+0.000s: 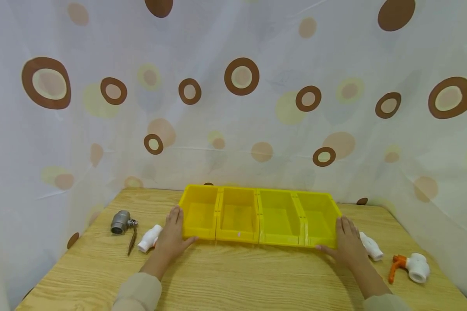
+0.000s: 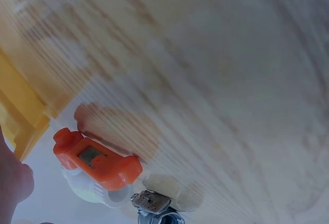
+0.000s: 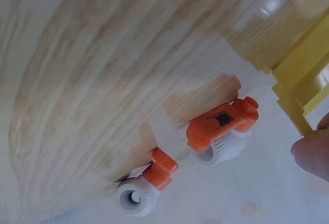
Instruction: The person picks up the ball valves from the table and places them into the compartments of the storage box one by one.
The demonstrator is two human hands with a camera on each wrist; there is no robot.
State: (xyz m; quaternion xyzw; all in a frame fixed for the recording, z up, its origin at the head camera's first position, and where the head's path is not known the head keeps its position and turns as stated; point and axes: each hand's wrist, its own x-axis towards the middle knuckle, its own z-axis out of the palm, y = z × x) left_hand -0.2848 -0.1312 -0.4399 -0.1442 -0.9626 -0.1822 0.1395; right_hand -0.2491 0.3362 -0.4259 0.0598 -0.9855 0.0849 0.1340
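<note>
A row of joined yellow storage bins [image 1: 258, 216], with several compartments, stands towards the back of the wooden table. My left hand [image 1: 173, 237] grips its left end, fingers along the side wall and thumb at the front edge. At the opposite end my right hand [image 1: 348, 242] holds the right bin in the same way. A white ball valve [image 1: 150, 238] lies just left of the left hand; its orange handle [image 2: 97, 160] shows in the left wrist view. Beside the right hand lies another white valve [image 1: 371, 246], whose orange handle [image 3: 221, 124] appears in the right wrist view.
A grey metal ball valve [image 1: 120, 222] with a brown lever lies on the far left of the table [image 1: 249, 280]. On the far right is a white valve [image 1: 417, 268] with an orange handle. A dotted curtain [image 1: 233, 121] hangs behind the table and along its sides.
</note>
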